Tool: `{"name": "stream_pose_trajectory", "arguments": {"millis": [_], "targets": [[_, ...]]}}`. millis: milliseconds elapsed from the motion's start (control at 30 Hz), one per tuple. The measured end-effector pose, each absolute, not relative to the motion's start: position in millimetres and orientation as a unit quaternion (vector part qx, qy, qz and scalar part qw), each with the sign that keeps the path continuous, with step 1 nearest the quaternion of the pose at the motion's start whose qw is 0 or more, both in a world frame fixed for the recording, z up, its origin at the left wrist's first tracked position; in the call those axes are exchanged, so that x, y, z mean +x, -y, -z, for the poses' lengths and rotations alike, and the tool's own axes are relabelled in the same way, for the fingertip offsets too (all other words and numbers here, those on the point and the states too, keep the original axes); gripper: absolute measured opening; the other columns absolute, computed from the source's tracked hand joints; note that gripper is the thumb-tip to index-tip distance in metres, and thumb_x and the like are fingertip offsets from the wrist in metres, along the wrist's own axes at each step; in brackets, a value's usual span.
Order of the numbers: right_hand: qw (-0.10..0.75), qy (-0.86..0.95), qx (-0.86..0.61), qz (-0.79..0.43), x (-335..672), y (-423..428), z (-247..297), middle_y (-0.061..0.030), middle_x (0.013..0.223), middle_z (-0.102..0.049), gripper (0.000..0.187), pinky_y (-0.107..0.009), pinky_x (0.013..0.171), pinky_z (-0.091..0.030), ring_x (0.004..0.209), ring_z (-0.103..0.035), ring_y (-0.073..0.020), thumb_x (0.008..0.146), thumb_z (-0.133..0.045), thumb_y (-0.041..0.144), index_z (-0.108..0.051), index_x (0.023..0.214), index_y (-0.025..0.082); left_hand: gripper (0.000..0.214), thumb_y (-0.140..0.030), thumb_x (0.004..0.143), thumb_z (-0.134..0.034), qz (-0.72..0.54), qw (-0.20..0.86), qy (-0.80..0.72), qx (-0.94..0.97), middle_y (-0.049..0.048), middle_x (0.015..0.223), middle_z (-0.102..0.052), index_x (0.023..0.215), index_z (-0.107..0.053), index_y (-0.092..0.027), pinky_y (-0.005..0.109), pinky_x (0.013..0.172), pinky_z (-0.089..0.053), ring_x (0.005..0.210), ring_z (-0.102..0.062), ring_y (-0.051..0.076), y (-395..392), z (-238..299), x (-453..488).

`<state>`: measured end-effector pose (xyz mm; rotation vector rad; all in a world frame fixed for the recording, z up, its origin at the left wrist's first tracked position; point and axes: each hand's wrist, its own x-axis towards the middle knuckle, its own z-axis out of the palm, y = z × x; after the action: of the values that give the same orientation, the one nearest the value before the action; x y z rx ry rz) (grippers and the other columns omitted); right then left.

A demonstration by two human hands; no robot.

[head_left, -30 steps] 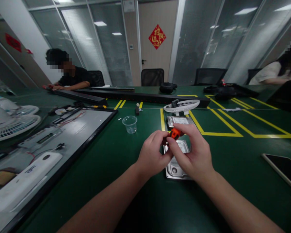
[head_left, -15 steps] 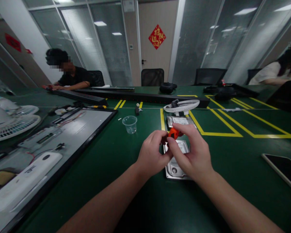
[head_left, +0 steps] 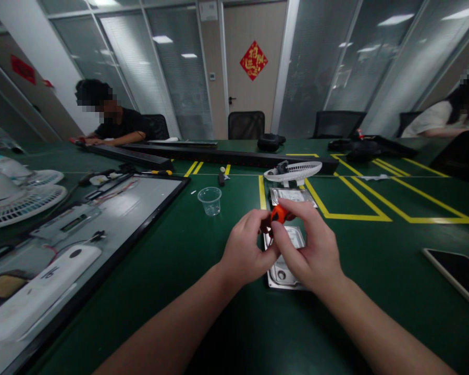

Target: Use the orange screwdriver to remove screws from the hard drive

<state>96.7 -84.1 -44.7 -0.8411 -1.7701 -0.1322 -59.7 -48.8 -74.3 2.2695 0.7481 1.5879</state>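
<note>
Both my hands meet over a silver hard drive (head_left: 287, 271) lying flat on the green table. My right hand (head_left: 310, 247) is curled round an orange-handled screwdriver (head_left: 278, 214) that stands upright over the drive. My left hand (head_left: 245, 249) pinches the same tool just below the orange handle; its fingertips press together there. The tool's tip is hidden behind my fingers. A second hard drive (head_left: 291, 195) lies just beyond, under a white fan grille (head_left: 293, 170).
A clear plastic cup (head_left: 210, 200) stands left of my hands. A large opened panel (head_left: 82, 224) with boards and wires fills the left. White fan parts (head_left: 21, 195) lie far left. A dark tablet (head_left: 459, 273) lies at right. Two people sit at the far side.
The orange handle has turned slightly between my fingers; both hands stay in the same place over the drive.
</note>
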Motion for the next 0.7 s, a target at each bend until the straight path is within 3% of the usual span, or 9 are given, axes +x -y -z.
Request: {"name": "stream_pose_trajectory", "arguments": {"millis": [167,367,567,700], "targets": [[0.559,0.746,-0.355,0.063,96.7,84.3,43.3,-0.0086,0.115,-0.07,0.046,-0.044,0.093,-0.059,0.103,-0.068,-0.0242,0.096,-0.07,0.015,-0.061,0.141,0.022,0.025,-0.014,0.09,-0.067,-0.543,0.132,-0.258,0.788,0.0031,0.098,-0.067,0.112,-0.058,-0.021,0.03,0.077,-0.053,0.085,-0.064,0.017,47.1,75.2,-60.1],[0.541,0.769,-0.34,0.025,97.1,85.6,43.5,-0.0098,0.128,-0.072,0.056,-0.044,0.1,-0.058,0.119,-0.069,-0.0261,0.101,-0.057,0.013,-0.052,0.156,0.024,0.009,-0.018,0.098,-0.061,-0.53,0.129,-0.254,0.799,0.0039,0.093,-0.065,0.106,-0.058,-0.02,0.032,0.074,-0.051,0.083,-0.062,0.018,47.7,72.6,-59.8],[0.555,0.75,-0.357,0.054,97.0,84.2,43.4,-0.0078,0.115,-0.071,0.046,-0.042,0.092,-0.058,0.103,-0.068,-0.0234,0.098,-0.066,0.014,-0.06,0.143,0.023,0.022,-0.017,0.091,-0.068,-0.555,0.135,-0.261,0.779,0.0025,0.094,-0.067,0.11,-0.058,-0.02,0.03,0.073,-0.052,0.081,-0.063,0.017,48.3,72.4,-59.4],[0.553,0.75,-0.357,0.058,97.9,84.9,43.2,-0.0083,0.116,-0.07,0.048,-0.043,0.093,-0.058,0.105,-0.068,-0.0241,0.098,-0.067,0.016,-0.059,0.144,0.023,0.019,-0.016,0.093,-0.066,-0.547,0.137,-0.256,0.785,0.0025,0.095,-0.067,0.11,-0.059,-0.02,0.029,0.074,-0.052,0.082,-0.063,0.016,48.1,72.3,-59.5]]}}
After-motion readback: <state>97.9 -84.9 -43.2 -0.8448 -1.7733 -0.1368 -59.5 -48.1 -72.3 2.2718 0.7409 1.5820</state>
